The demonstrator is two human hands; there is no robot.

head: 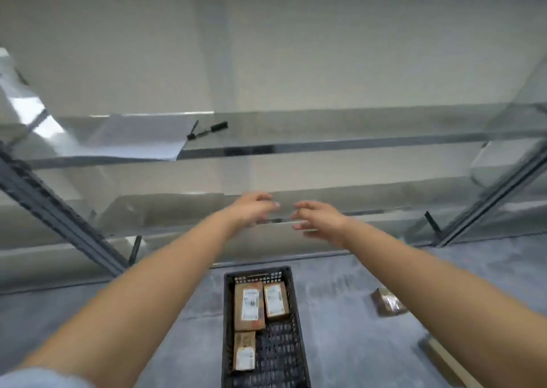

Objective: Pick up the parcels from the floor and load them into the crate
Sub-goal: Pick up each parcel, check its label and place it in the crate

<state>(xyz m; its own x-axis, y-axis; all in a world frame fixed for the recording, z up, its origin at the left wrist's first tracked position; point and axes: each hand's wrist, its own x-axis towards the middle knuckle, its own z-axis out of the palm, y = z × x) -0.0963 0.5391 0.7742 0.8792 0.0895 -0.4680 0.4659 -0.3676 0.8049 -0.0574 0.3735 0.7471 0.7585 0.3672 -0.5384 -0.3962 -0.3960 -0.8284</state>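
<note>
A black lattice crate (229, 322) stands on the grey floor below my arms. Inside it lie three brown parcels with white labels: a large one (249, 305), a smaller one (276, 301) to its right, and one (244, 350) nearer to me. Another brown parcel (387, 301) lies on the floor to the right of the crate. Both my arms stretch forward above the crate. My left hand (254, 208) and my right hand (318, 217) hang close together in front of a shelf, fingers apart, holding nothing.
A metal shelving rack (325, 143) with grey uprights (59, 219) stands ahead against the wall. On its upper shelf lie a sheet of paper (139, 139) and a black marker (211, 128). A flat pale object (444, 358) lies at the floor's right edge.
</note>
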